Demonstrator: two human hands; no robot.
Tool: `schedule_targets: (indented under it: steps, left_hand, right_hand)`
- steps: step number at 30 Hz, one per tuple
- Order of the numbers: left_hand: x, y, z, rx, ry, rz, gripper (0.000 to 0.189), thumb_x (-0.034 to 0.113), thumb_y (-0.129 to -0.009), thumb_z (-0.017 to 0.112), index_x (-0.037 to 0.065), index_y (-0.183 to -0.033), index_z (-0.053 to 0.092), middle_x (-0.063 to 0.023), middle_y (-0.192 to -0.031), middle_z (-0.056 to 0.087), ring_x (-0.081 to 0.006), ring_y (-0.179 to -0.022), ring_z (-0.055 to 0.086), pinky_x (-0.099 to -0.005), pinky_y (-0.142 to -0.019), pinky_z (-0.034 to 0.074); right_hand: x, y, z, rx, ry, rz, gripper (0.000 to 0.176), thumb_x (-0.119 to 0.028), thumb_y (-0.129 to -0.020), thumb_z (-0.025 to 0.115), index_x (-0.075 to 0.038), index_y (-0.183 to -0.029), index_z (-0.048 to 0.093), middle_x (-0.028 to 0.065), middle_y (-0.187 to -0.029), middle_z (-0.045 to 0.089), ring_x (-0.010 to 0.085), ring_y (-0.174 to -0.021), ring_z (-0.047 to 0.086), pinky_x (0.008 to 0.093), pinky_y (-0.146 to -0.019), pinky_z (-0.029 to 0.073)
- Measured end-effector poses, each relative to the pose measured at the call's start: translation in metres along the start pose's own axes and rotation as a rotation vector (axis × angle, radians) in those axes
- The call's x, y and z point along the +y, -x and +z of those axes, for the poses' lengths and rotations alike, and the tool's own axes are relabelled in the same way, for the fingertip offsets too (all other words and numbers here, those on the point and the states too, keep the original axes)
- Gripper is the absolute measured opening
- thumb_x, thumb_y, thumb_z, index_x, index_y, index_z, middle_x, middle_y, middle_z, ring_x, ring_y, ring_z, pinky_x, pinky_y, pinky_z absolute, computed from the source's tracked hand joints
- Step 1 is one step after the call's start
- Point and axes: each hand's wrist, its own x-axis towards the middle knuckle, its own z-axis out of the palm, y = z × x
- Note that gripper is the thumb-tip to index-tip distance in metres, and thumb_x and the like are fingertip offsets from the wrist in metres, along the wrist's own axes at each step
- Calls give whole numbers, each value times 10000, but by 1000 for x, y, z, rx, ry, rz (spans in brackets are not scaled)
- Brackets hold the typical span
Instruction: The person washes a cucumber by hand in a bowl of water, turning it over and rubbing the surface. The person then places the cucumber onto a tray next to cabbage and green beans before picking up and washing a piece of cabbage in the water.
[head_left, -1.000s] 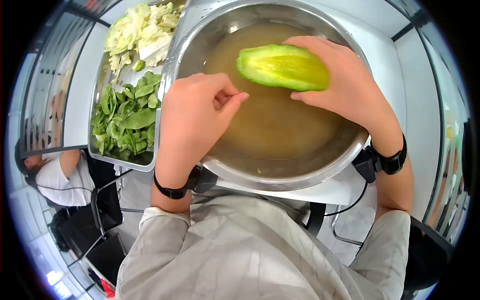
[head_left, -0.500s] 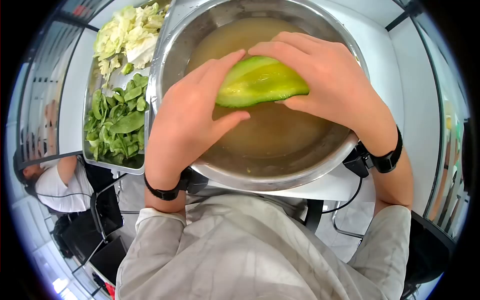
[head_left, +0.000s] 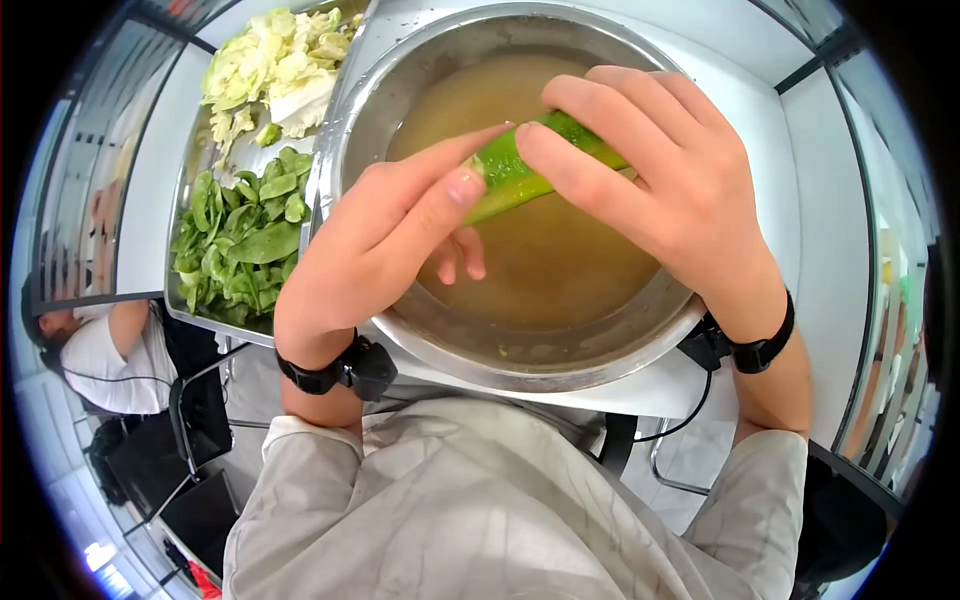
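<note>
Green vegetable: a long piece [head_left: 505, 165] with a darker rind and a paler lengthwise face, tilted between both hands above the cloudy water [head_left: 550, 270].
Left hand: this hand [head_left: 350, 245] has its thumb pressed on the near end of the piece and its index finger along the far side; the lower fingers curl apart beneath.
Right hand: this hand [head_left: 675, 165] clamps the other end from above, thumb across the rind, the other fingers spread over the far side; their tips are partly hidden.
Metal bowl: the wide bowl [head_left: 545, 382] stands on the white table [head_left: 650, 392], under the hands.
Tray: beside the bowl, the tray [head_left: 215, 325] holds pale leaves [head_left: 265, 75] and dark green leaves [head_left: 265, 243].
Progress: both kinds of leaves lie in the tray; the piece is in hand, not set down. Whether its handling is finished, or how much remains, cannot be told.
</note>
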Motion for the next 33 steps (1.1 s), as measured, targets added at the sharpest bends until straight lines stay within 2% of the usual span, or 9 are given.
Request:
schedule_targets:
  steps: [5, 8, 11, 14, 17, 21, 24, 29, 33]
  left_hand:
    - [-6, -1, 3, 50, 66, 20, 455, 206, -1190, 582, -43, -1570, 597, -70, -1000, 764, -134, -790, 724, -292, -741, 577]
    - [-4, 0, -1, 20, -138, 18, 500, 144, -1176, 561, -47, -1637, 528, -133, -1200, 781, -167, -922, 726, -288, -882, 571]
    - [1, -1, -2, 21, -341, -19, 544, 83, -1126, 631, -24, -1649, 524, -178, -1287, 787, -210, -1022, 749, -314, -965, 560]
    - [-15, -2, 5, 120, -579, 237, 617, 61, -1067, 695, 19, -1659, 525, -235, -1363, 768, -313, -1142, 758, -360, -1037, 548]
    - [-13, 0, 10, 164, -610, 216, 693, 57, -1011, 757, 54, -1664, 526, -253, -1397, 744, -406, -1239, 725, -411, -1092, 532]
    - [-14, 0, 12, 185, -681, 304, 769, 98, -949, 836, 69, -1656, 533, -228, -1406, 730, -432, -1230, 700, -434, -1061, 548]
    - [-17, -2, 11, 192, -724, 392, 795, 140, -916, 880, 48, -1628, 540, -202, -1414, 704, -443, -1224, 678, -465, -1003, 575]
    - [-15, -5, 11, 201, -724, 407, 815, 148, -876, 902, 21, -1612, 576, -201, -1406, 705, -420, -1229, 692, -426, -1070, 548]
    - [-17, -4, 11, 202, -734, 387, 826, 175, -833, 936, -2, -1567, 603, -208, -1381, 708, -418, -1213, 695, -426, -1043, 558]
  right_hand:
    - [-7, 3, -3, -76, 53, 132, 474, -116, -778, 793, -147, -1248, 740, 51, -1099, 738, 232, -883, 727, 351, -701, 571]
    - [-6, 6, -1, -109, 47, 187, 501, -93, -755, 818, -149, -1247, 743, 38, -1093, 745, 223, -866, 735, 356, -674, 570]
    - [-1, 13, 5, -157, -53, 249, 521, -57, -746, 840, -134, -1251, 741, 46, -1109, 764, 251, -878, 751, 372, -670, 579]
    - [2, 17, 3, -249, -228, 330, 540, -45, -756, 865, -119, -1274, 731, 74, -1136, 780, 304, -917, 759, 393, -710, 600]
    - [3, 17, 5, -266, -400, 384, 588, -69, -754, 905, -107, -1309, 715, 103, -1150, 784, 354, -962, 757, 418, -787, 617]
    - [5, 19, 8, -287, -561, 401, 631, -150, -771, 929, -106, -1346, 675, 125, -1146, 755, 386, -1014, 742, 467, -854, 610]
    - [8, 17, 4, -334, -648, 433, 746, -151, -699, 990, -101, -1382, 694, 123, -1258, 729, 392, -1127, 713, 461, -958, 603]
    - [10, 16, 4, -270, -478, 329, 901, -223, -602, 1018, -135, -1440, 702, 99, -1327, 692, 372, -1216, 673, 479, -1029, 574]
    - [8, 15, 3, -286, -464, 304, 944, -281, -563, 1011, -149, -1450, 716, 91, -1337, 694, 359, -1218, 676, 483, -1033, 569]
